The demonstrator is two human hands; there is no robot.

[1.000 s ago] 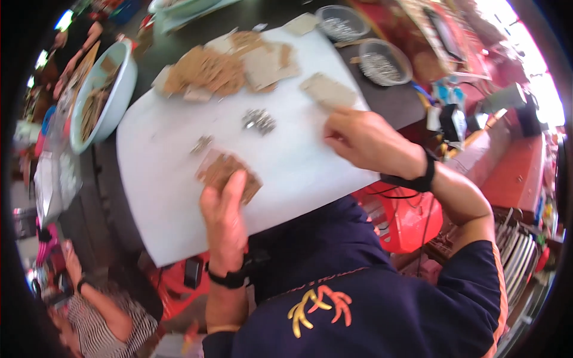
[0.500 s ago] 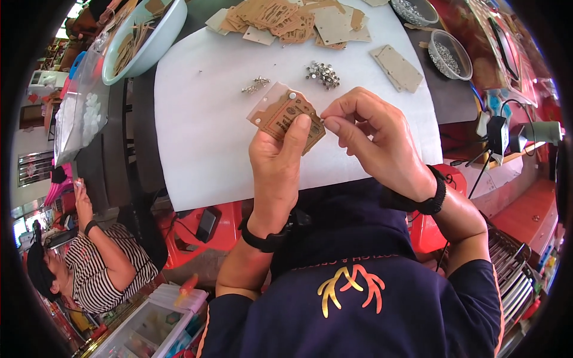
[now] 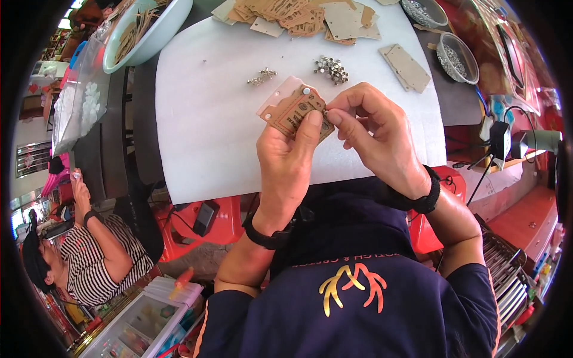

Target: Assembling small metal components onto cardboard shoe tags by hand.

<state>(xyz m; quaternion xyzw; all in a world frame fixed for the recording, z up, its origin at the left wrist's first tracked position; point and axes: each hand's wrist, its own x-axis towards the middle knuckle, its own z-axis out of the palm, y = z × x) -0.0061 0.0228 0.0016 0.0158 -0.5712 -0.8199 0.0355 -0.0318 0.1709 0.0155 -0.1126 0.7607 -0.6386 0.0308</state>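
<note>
My left hand (image 3: 282,164) is closed round a small brown printed cardboard card (image 3: 286,113), thumb pressed on its face. A clear plastic piece (image 3: 278,95) sticks out past the card's far left side, and a round silver stud (image 3: 307,91) sits near its top corner. At the card's right edge, my right hand (image 3: 382,134) pinches thumb and forefinger together; whatever is between them is too small and hidden to name. Beyond the hands lie a pile of silver metal studs (image 3: 332,70) and a smaller heap of metal pieces (image 3: 261,76).
Brown cards (image 3: 286,15) are heaped at the far side of the white sheet (image 3: 209,119). Grey boards (image 3: 404,67) lie at right, near a bowl of metal pieces (image 3: 457,58). A pale blue basin (image 3: 164,36) stands far left. A person in stripes (image 3: 98,262) sits at left.
The right fingertips have come in against the card's right edge, where a small gap showed before. The whole view has shifted slightly; the left hand keeps its hold.
</note>
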